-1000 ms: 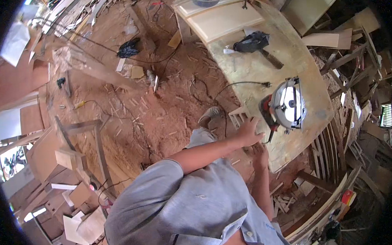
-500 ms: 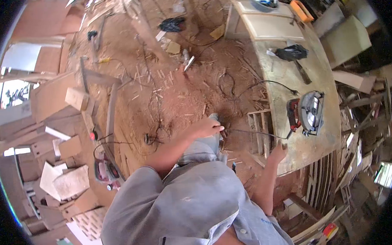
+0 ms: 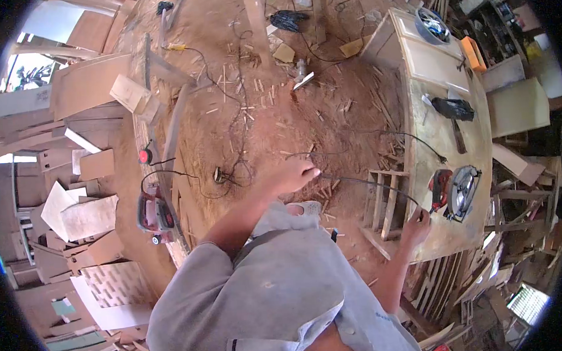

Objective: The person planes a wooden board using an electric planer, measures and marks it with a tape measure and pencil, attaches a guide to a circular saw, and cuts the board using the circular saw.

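Your left hand (image 3: 293,176) is out in front of you above the littered floor (image 3: 279,122), its grip closed, with thumb and fingers pinching a dark cord (image 3: 363,181). The cord runs from there across to your right hand (image 3: 415,228), which is at the near side of the bench (image 3: 426,128), just beside the red body of the circular saw (image 3: 462,192). Your right grip is curled in where the cord meets it, but you can't tell from here how firmly the fingers pinch it. The saw lies on the bench, its round metal guard turned away from your right hand. Farther up the bench from the saw you have a black plug (image 3: 442,159) on a second stretch of cord that hangs over the edge toward the floor, then a dark-handled tool (image 3: 459,136) partly under a black plastic bag (image 3: 452,109). Beyond those are a pale panel (image 3: 436,56), a basin (image 3: 432,26) of small items and an orange box (image 3: 474,54). A slatted wooden frame (image 3: 385,202) stands beside the bench, below the cord. Over to your left, a red and grey power tool (image 3: 155,213) sits by a long wooden beam.
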The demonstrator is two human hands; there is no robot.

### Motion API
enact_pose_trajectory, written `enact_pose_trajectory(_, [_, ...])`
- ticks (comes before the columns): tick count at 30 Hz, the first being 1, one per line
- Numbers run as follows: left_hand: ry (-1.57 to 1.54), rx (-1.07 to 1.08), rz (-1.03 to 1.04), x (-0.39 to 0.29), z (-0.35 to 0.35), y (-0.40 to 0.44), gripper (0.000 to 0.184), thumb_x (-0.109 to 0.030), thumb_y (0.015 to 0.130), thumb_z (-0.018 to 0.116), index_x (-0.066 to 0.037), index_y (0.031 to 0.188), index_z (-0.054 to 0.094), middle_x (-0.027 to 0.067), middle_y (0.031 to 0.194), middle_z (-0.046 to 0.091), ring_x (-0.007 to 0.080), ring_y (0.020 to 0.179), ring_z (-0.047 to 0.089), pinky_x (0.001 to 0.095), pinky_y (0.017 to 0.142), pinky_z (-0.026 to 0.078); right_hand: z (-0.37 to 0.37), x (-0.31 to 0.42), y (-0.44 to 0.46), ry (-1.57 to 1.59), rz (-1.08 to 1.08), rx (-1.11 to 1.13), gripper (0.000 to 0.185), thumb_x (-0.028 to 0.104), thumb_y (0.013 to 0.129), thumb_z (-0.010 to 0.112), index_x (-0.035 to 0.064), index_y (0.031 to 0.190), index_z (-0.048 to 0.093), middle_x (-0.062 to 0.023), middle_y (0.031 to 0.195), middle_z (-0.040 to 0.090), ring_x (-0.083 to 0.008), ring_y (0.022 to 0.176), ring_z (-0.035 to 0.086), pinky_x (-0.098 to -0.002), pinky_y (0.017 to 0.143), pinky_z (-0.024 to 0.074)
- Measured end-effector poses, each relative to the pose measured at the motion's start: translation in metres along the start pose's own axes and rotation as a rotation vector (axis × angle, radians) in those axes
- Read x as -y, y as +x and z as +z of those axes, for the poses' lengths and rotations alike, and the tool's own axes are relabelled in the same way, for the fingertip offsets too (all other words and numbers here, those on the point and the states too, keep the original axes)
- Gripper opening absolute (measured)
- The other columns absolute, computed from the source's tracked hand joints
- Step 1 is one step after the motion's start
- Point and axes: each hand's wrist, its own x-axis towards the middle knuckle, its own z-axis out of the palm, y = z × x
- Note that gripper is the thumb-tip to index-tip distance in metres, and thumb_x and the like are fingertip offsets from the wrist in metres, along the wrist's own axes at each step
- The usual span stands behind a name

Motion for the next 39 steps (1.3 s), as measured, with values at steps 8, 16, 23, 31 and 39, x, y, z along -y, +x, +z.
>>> enact_pose_trajectory(8, [-0.296, -0.036, 0.106, -0.024, -0.009, -0.044, 0.045, -0.044, 0.107, 0.057, -0.002, 0.095, 0.068, 0.0214, 0.089, 0.069, 0.0429, 0.086, 0.068, 0.0522, 0.072, 0.051, 0.007, 0.211, -0.074, 0.369, -0.217, 0.904, 0.039, 0.022, 0.091, 0.084, 0.0025, 0.122, 0.071, -0.0152, 0.105, 0.074, -0.0228, 0.1, 0.069, -0.0355, 0.093, 0.0529])
enact_pose_trajectory(16, [-0.309, -0.212, -0.163, 0.127, -0.044, -0.118, 0.047, -0.046, 0.107, 0.056, -0.002, 0.097, 0.068, 0.023, 0.088, 0.068, 0.0427, 0.086, 0.069, 0.0523, 0.071, 0.051, 0.001, 0.107, -0.019, 0.094, -0.012, 0.176, 0.036, 0.028, 0.103, 0.07, -0.0032, 0.121, 0.071, -0.0151, 0.093, 0.075, -0.0236, 0.078, 0.067, -0.0384, 0.075, 0.0547])
enact_pose_trajectory(23, [-0.325, -0.183, 0.194, 0.041, -0.059, -0.112, 0.047, -0.048, 0.107, 0.056, -0.004, 0.1, 0.069, 0.023, 0.086, 0.068, 0.0446, 0.084, 0.069, 0.053, 0.071, 0.051, 0.026, 0.298, -0.119, 0.511, -0.901, 0.554, 0.04, 0.03, 0.094, 0.081, 0.0007, 0.121, 0.072, -0.0152, 0.088, 0.072, -0.0284, 0.074, 0.068, -0.0418, 0.072, 0.0527])
enact_pose_trajectory(31, [-0.306, -0.313, -0.032, 0.139, -0.097, -0.145, 0.043, -0.042, 0.106, 0.06, -0.001, 0.098, 0.071, 0.0234, 0.085, 0.068, 0.0405, 0.08, 0.068, 0.0485, 0.069, 0.049, -0.005, 0.189, -0.06, 0.261, 0.057, 0.258, 0.024, 0.023, 0.101, 0.071, -0.0002, 0.101, 0.077, -0.0145, 0.089, 0.075, -0.0241, 0.083, 0.07, -0.038, 0.081, 0.055])
enact_pose_trajectory(39, [-0.13, -0.133, 0.141, 0.071, -0.092, -0.133, 0.044, -0.044, 0.107, 0.056, -0.004, 0.102, 0.073, 0.0228, 0.09, 0.071, 0.0432, 0.085, 0.07, 0.0523, 0.071, 0.052, -0.003, 0.281, -0.107, 0.197, -0.645, 0.2, 0.046, 0.025, 0.088, 0.083, 0.0061, 0.128, 0.07, -0.0182, 0.129, 0.068, -0.0397, 0.127, 0.059, -0.0479, 0.11, 0.0451])
